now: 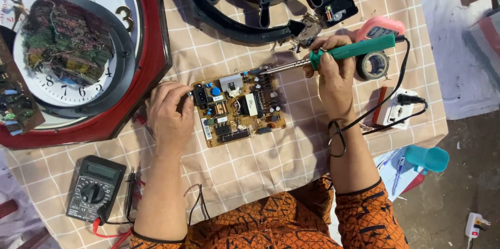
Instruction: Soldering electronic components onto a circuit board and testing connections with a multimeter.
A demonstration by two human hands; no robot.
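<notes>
A surface [291, 160] covered in a beige checked cloth carries everything here. At its far left lies a large clock with a dark red octagonal frame and white face [151, 46], and a black round clock frame with spokes [245, 25] lies at the top centre. In the middle sits a tan rectangular circuit board studded with components [238, 106], lying flat on the cloth. The left hand [169, 116] rests palm down at the board's left edge, fingers curled loosely against that edge. The right hand [333, 74] is closed around the green handle of a soldering iron [341, 52], whose metal tip touches the board's upper edge. A black digital multimeter [95, 186] sits near the left forearm. Beyond the right hand lie a roll of black tape [373, 64], just beside it, and a white power strip [396, 108].
</notes>
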